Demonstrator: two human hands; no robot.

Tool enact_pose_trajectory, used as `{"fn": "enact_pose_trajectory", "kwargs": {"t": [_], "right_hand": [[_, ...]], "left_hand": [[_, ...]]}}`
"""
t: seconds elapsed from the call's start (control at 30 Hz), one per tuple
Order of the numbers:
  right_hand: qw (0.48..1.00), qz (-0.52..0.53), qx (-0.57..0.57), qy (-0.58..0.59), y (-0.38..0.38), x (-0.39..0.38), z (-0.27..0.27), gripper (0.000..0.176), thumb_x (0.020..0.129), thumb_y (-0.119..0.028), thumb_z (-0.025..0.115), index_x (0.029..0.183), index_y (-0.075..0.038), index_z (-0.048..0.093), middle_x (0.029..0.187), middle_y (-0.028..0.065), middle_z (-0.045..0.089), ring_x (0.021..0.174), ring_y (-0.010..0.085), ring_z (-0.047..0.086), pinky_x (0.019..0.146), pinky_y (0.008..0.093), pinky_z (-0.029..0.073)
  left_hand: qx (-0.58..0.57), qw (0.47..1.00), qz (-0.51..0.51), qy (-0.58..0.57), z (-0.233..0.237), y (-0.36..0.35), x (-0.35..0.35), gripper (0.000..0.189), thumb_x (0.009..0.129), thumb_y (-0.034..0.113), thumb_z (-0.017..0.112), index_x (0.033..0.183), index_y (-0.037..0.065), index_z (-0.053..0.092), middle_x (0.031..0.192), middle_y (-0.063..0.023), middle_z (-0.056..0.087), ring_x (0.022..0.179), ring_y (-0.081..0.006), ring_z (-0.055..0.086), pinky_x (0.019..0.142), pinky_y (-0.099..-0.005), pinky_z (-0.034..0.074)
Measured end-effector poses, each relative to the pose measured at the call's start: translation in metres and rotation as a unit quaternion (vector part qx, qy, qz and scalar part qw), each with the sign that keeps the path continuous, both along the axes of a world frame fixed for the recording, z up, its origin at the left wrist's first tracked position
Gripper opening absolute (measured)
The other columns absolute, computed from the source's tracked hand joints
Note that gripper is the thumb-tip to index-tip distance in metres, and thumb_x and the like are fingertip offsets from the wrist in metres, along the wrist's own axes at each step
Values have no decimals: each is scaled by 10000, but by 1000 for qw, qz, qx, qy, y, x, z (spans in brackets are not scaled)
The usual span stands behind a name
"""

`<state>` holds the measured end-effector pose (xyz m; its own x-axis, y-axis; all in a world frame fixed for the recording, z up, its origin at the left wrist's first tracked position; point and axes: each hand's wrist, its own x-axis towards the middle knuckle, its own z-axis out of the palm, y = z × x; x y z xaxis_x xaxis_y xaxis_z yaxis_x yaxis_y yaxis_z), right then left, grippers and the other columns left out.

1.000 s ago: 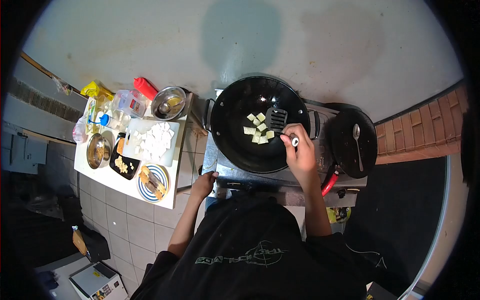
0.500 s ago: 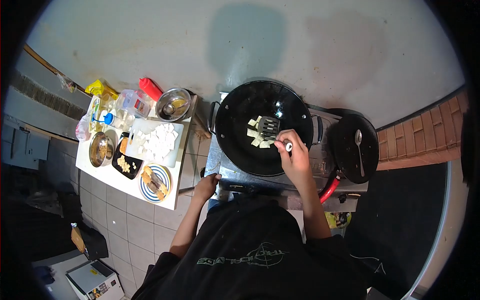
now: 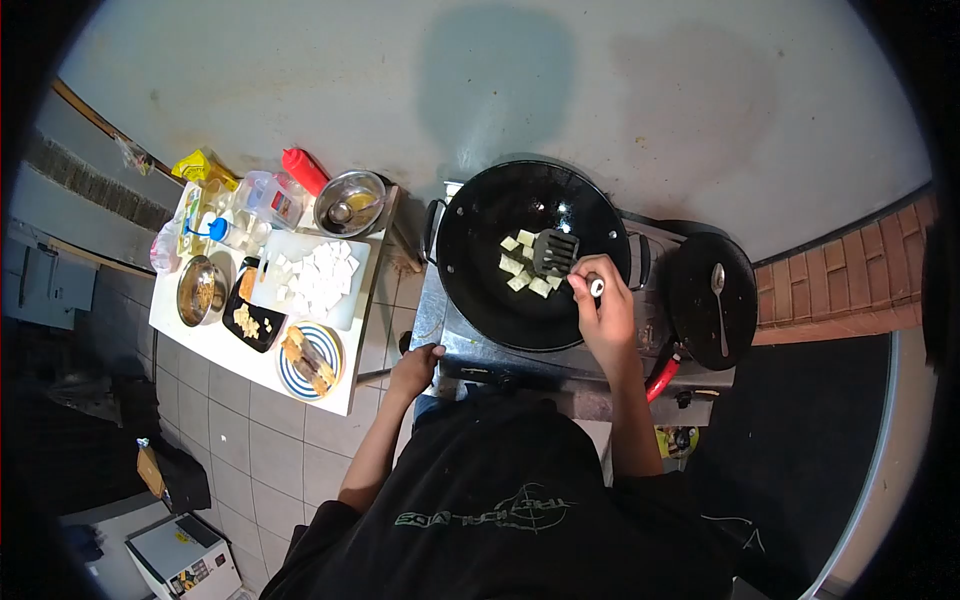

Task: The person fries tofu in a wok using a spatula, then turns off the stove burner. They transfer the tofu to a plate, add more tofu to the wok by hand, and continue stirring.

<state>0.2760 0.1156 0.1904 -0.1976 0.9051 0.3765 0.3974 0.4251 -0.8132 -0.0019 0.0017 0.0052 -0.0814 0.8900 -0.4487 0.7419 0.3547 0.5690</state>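
Observation:
My right hand is closed around the handle of a black slotted spatula. The spatula's head is down inside a large black wok, against several pale cut cubes on its bottom. These cubes look like tofu, though I cannot be sure. At the front left corner of the steel stove, my left hand grips the edge, with some of its fingers hidden.
Right of the wok, a spoon lies on a black round pan with a red handle. The left table bears a cutting board of white cubes, a striped plate, metal bowls and a red bottle.
My right hand and the spatula have shifted slightly right. The cubes in the wok have spread and lie in a different arrangement. My left hand remains at the stove corner.

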Motion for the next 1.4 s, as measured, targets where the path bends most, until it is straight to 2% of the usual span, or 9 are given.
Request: {"fn": "enact_pose_trajectory", "kwargs": {"t": [0.1, 0.2, 0.27, 0.6, 0.93, 1.03, 1.23, 1.3, 1.4], "right_hand": [[1000, -11, 2, -10, -1, 0, 4, 124, 915, -38, 605, 918, 0, 488, 854, 125, 542, 722, 264, 549, 681, 320, 458], [1000, -7, 1, 10, -1, -4, -2, 75, 930, 0, 577, 919, 6, 503, 853, 86, 563, 656, 132, 509, 616, 259, 440], [999, -25, -32, 5, 0, -7, -4, 129, 921, -59, 614, 915, -6, 497, 829, 123, 544, 700, 258, 551, 668, 321, 457], [998, -23, -36, 52, 12, -12, -7, 124, 930, -81, 612, 922, 0, 518, 815, 134, 557, 665, 270, 552, 635, 338, 460], [993, -56, 25, -101, 39, 20, 29, 162, 953, -155, 574, 918, -9, 513, 764, 201, 555, 724, 425, 552, 642, 426, 448], [987, -71, -13, -142, 40, 26, 33, 173, 959, -168, 567, 908, -12, 511, 757, 212, 547, 719, 437, 534, 627, 424, 440], [993, -64, -58, -74, 60, 33, -9, 211, 996, -197, 530, 880, -22, 507, 693, 98, 557, 549, 203, 538, 551, 343, 435], [984, -14, -135, 111, 64, 27, -26, 232, 1020, -227, 501, 875, -46, 513, 716, 14, 558, 551, 63, 490, 509, 255, 416], [980, 6, -129, 150, 62, 17, -33, 227, 1027, -228, 492, 874, -62, 516, 749, -6, 571, 552, 37, 492, 496, 210, 407]], "left_hand": [[8, 1000, 5, -14, 0, -1, 1, 550, 998, 524, 372, 1030, 41, 633, 969, -261, 654, 978, -465, 600, 804, -540, 461], [8, 1000, 7, -14, -1, -2, 0, 560, 997, 531, 368, 1038, 40, 634, 975, -265, 652, 983, -464, 599, 808, -539, 460], [4, 1000, 6, -13, -1, -1, 0, 564, 996, 535, 367, 1044, 41, 634, 977, -266, 652, 985, -464, 600, 810, -538, 461], [3, 1000, 13, -11, -7, -2, 0, 555, 998, 520, 377, 1042, 32, 637, 983, -274, 648, 996, -464, 596, 817, -534, 460], [-10, 1000, 0, -9, -15, -1, -3, 474, 999, 487, 381, 1095, 122, 669, 984, -249, 671, 985, -447, 621, 826, -566, 481], [15, 1000, 12, -24, -13, -3, -2, 551, 995, 518, 383, 1003, 29, 637, 947, -272, 646, 974, -468, 597, 804, -522, 456], [11, 999, 17, -28, -6, -2, 0, 544, 994, 511, 387, 1002, 35, 650, 936, -270, 651, 973, -464, 603, 803, -532, 460], [8, 1000, 20, -23, -8, -3, 0, 543, 993, 510, 388, 1006, 34, 649, 940, -270, 652, 973, -463, 604, 804, -529, 462], [11, 1000, 17, -20, -13, -2, -1, 542, 995, 508, 387, 1011, 32, 645, 943, -270, 652, 968, -463, 606, 804, -526, 463]]}}
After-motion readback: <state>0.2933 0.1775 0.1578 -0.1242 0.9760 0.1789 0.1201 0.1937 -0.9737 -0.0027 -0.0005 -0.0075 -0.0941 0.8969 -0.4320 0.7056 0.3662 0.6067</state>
